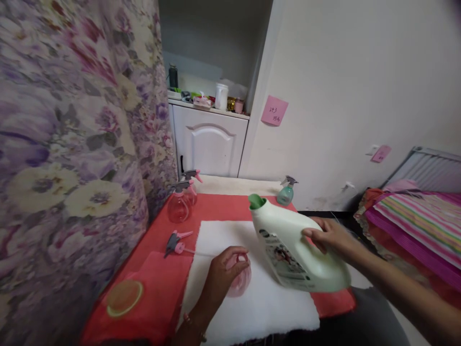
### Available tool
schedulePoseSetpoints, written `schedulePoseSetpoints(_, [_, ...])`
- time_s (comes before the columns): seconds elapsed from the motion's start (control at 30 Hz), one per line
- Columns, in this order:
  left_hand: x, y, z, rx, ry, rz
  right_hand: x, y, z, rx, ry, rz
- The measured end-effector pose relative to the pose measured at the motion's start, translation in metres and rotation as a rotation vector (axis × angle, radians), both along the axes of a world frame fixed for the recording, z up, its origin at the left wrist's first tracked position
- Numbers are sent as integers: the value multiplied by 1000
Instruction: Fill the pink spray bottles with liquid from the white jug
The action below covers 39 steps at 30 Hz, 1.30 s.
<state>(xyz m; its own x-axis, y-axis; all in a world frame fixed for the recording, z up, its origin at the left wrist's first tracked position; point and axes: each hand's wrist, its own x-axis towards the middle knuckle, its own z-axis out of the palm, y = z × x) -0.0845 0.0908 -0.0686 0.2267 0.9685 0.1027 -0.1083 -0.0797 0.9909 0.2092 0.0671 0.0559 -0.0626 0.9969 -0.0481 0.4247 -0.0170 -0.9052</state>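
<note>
My right hand (329,238) grips a large white detergent jug (295,250) with a green spout, held tilted above the table with the spout up and to the left. My left hand (225,276) is closed around a small pink round bottle (242,281) with no top, standing on a white cloth (259,302). A loose pink and grey spray head with its tube (176,241) lies left of the cloth on the red table cover (158,240).
Two pink spray bottles (182,199) stand at the table's back left, a teal one (286,192) at the back right. A round orange lid (124,298) lies front left. A floral curtain hangs on the left; a striped bed sits right; a white cabinet stands behind.
</note>
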Motion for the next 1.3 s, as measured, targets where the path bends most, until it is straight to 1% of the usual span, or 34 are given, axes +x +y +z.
schedulePoseSetpoints(0.07, [-2, -1, 2, 4, 19, -1, -9, 15, -16, 113, 98, -97])
schedulePoseSetpoints(0.2, [-4, -2, 5, 7, 73, -8, -35, 47, -53, 260, 185, -233])
schedulePoseSetpoints(0.3, [-5, -1, 4, 41, 89, -2, -56, 68, -78, 355, 237, -328])
schedulePoseSetpoints(0.4, [-6, 0, 3, 54, 101, -6, -73, 81, -101, 422, 275, -417])
schedulePoseSetpoints(0.5, [-8, 0, 2, 71, 129, -10, -86, 84, -120, 450, 292, -481])
schedulePoseSetpoints(0.6, [-8, 2, -3, 121, 131, 13, -92, 83, -129, 453, 288, -491])
schedulePoseSetpoints(0.67, [-7, 4, -9, 151, 125, 37, -92, 83, -130, 445, 273, -481])
schedulePoseSetpoints(0.77, [-6, 5, -16, 188, 137, 52, -87, 82, -126, 431, 247, -449])
schedulePoseSetpoints(0.83, [-6, 5, -18, 196, 156, 54, -81, 77, -125, 432, 236, -434])
schedulePoseSetpoints(0.9, [-8, 3, -15, 185, 168, 60, -75, 65, -128, 450, 236, -455])
schedulePoseSetpoints(0.97, [-11, 2, -11, 162, 181, 53, -70, 45, -134, 473, 237, -508])
schedulePoseSetpoints(1.03, [-14, 0, -6, 136, 214, 32, -69, 21, -145, 474, 227, -541])
schedulePoseSetpoints(1.1, [-18, -1, -4, 122, 225, 19, -75, -2, -157, 448, 216, -495])
schedulePoseSetpoints(1.17, [-22, -2, -4, 110, 206, 47, -87, -20, -170, 388, 172, -381])
schedulePoseSetpoints(1.23, [-27, -2, -9, 84, 201, 114, -101, -32, -181, 333, 149, -278])
schedulePoseSetpoints(1.3, [-35, -1, -19, 48, 272, 205, -112, -37, -191, 323, 146, -225])
